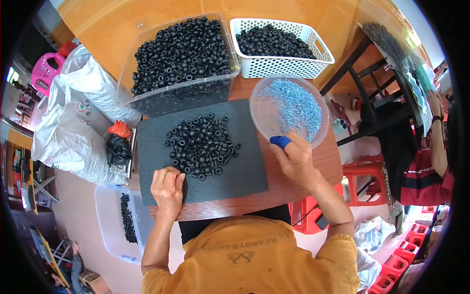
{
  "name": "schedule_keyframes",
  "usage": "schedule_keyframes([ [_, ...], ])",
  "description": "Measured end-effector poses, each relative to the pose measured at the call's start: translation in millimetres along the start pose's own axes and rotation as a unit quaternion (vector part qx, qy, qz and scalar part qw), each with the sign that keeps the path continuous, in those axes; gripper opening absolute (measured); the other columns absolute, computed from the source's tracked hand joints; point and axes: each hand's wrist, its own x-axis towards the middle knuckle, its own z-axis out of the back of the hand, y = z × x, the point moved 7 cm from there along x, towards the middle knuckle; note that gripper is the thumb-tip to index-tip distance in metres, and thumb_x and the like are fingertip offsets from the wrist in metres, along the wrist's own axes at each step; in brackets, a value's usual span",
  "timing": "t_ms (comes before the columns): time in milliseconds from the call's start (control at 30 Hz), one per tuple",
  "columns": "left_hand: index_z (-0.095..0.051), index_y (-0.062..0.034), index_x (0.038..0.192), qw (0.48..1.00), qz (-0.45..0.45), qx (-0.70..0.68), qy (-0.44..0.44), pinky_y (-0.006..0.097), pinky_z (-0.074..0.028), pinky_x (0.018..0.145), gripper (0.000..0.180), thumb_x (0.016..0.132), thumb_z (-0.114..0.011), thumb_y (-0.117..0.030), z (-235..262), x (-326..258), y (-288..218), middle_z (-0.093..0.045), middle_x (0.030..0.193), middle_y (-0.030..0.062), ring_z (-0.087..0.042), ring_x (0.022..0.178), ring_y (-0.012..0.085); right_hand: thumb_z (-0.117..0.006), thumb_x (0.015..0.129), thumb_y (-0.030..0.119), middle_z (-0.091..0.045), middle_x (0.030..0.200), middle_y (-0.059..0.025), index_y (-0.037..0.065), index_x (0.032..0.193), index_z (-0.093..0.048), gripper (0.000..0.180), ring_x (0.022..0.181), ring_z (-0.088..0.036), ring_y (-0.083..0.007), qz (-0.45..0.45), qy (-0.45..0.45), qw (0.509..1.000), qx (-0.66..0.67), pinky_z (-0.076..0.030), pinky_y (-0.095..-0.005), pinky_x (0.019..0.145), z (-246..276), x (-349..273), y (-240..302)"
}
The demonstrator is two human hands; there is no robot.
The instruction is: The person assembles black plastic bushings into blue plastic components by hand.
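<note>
From the head view, the left hand point(168, 187) rests curled on the dark mat point(245, 166), fingers bent down at the 7 o'clock edge of the pile of black rubber rings point(201, 144); whether it pinches one cannot be told. The right hand point(293, 159), its fingertip capped in blue, grips the 6 o'clock rim of the clear bowl point(267, 120) of small blue-grey screws point(296, 105).

White sacks point(78, 117) bulge left of the table, a small orange bag point(120, 129) beside them.
</note>
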Motion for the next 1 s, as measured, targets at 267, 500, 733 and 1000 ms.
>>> schedule_keyframes([
  [267, -0.060, -0.0009, 0.086, 0.994, 0.084, -0.033, 0.054, 0.038, -0.046, 0.065, 0.025, 0.064, -0.070, 0.005, -3.8, -7.4, 1.9, -0.057, 0.082, 0.0122, -0.056, 0.076, 0.0300, -0.069, 0.070, -0.002, -0.053, 0.070, -0.0140, -0.001, 0.075, -0.056, 0.013, 0.061, -0.052, -0.0316, 0.013, -0.019, 1.000, 0.002, -0.041, -0.0404, 0.051, -19.3, 6.0, 4.4],
  [500, -0.061, 0.0006, 0.089, 0.998, 0.043, -0.011, 0.039, 0.036, -0.046, 0.064, 0.022, 0.068, -0.069, 0.003, 2.5, -22.3, 0.1, -0.057, 0.082, 0.0120, -0.056, 0.075, 0.0269, -0.066, 0.067, 0.000, -0.052, 0.070, -0.0136, 0.001, 0.068, -0.054, 0.012, 0.064, -0.052, -0.0317, 0.000, -0.050, 0.990, -0.131, -0.043, -0.0406, 0.051, -3.1, -2.5, -34.0],
  [733, -0.064, 0.0024, 0.091, 0.955, 0.186, -0.225, 0.047, 0.027, -0.043, 0.064, 0.021, 0.081, -0.069, -0.015, 5.9, -20.3, -18.0, -0.056, 0.081, 0.0075, -0.051, 0.072, 0.0163, -0.063, 0.063, 0.004, -0.053, 0.066, -0.0129, 0.002, 0.062, -0.057, 0.006, 0.069, -0.054, -0.0315, -0.006, 0.004, 0.983, -0.183, -0.045, -0.0411, 0.057, -23.3, 23.4, -81.7],
  [1000, -0.063, 0.0015, 0.091, 0.864, 0.240, -0.431, 0.103, 0.022, -0.039, 0.062, 0.019, 0.080, -0.071, -0.011, -24.5, -31.8, -38.1, -0.053, 0.081, 0.0008, -0.046, 0.070, 0.0092, -0.061, 0.061, 0.007, -0.060, 0.068, -0.0174, 0.000, 0.061, -0.062, 0.007, 0.071, -0.056, -0.0315, 0.049, 0.116, 0.950, -0.285, -0.046, -0.0387, 0.065, -60.9, 39.2, -79.2],
])
